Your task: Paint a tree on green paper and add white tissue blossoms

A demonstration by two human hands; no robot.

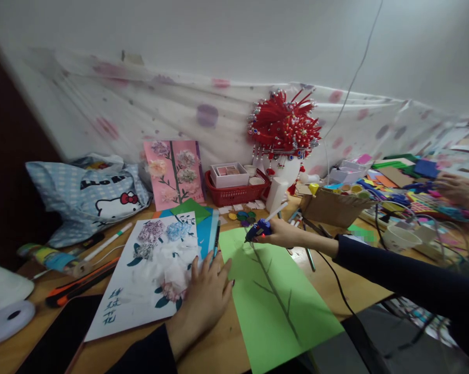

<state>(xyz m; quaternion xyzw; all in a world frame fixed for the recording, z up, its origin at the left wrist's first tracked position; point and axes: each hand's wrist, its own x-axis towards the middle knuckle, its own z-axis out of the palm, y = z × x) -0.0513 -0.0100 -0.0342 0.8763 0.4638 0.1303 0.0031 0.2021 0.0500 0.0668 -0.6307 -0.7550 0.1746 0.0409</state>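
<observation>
A blue hot glue gun [259,229] is gripped in my right hand [281,235], a white glue stick poking out of its back and a small red light glowing. Its nozzle points down over the top end of a dark branch [275,285] on a light green sheet [308,291]. My left hand [208,293] lies flat with fingers apart, between that sheet and a white flower picture [119,293]. Pale fluffy petals [172,264] cover the picture's middle. Near my left fingertips lies a dark pen [217,238].
Behind stand a pink flower picture [162,171], a red basket [218,195] and a red beaded headdress [286,127]. An orange-black utility knife [82,283] and a phone [58,332] lie at left. Another person's hand [462,192] is at far right. The gun's cord [339,285] trails right.
</observation>
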